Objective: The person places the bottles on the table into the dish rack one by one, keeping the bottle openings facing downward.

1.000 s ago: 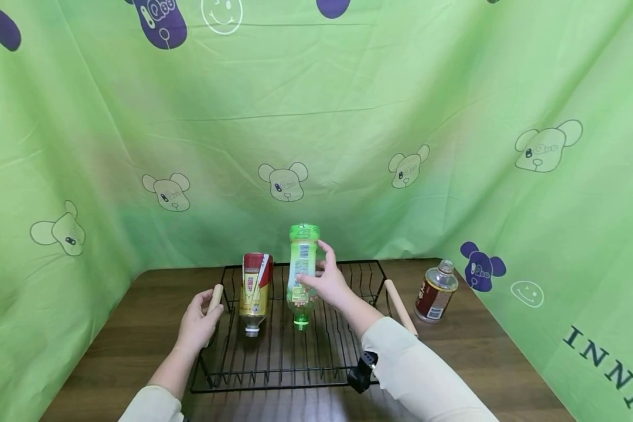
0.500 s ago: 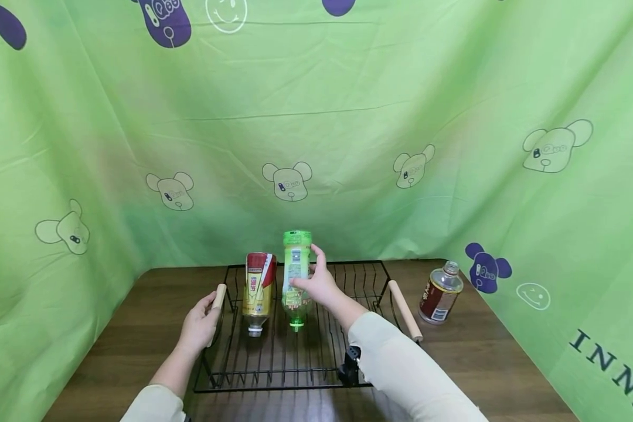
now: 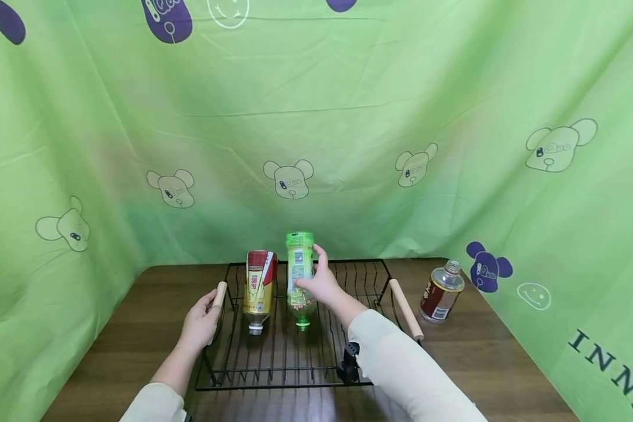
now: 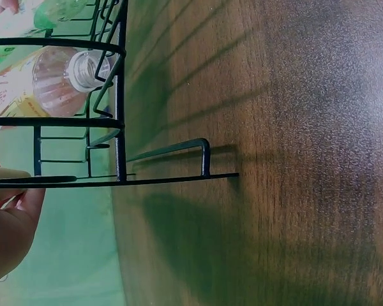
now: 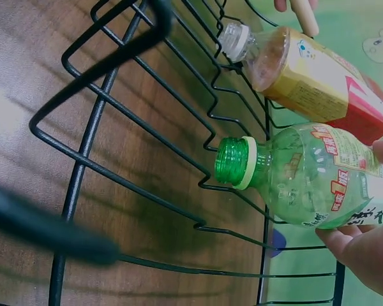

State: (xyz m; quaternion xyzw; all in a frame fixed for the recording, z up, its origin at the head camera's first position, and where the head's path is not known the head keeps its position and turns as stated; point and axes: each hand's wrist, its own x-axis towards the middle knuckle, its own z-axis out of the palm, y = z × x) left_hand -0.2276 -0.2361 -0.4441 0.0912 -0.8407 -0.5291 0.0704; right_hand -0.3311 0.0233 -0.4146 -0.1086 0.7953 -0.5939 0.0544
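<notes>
My right hand [image 3: 322, 284] holds a green plastic bottle [image 3: 299, 264] upside down over the black wire dish rack [image 3: 290, 370], thumb on one side and fingers on the other. In the right wrist view the open neck of the green bottle [image 5: 233, 162] is close to the rack's wires. Just left of it, a red and yellow bottle [image 3: 258, 284] stands neck-down in the rack. My left hand [image 3: 199, 319] grips the rack's left wooden handle [image 3: 220, 294]. The left wrist view shows that hand [image 4: 13, 233] partly, at the frame's edge.
To the right of the rack, a clear bottle with a dark red label [image 3: 440, 293] stands upright on the wooden table [image 3: 485, 363]. The rack's right wooden handle [image 3: 406, 309] lies between them. A green patterned cloth [image 3: 348, 135] hangs behind and at both sides.
The green bottle has come down slightly toward the rack in my right hand, shifting left and then a little back right. My left hand keeps its grip on the handle.
</notes>
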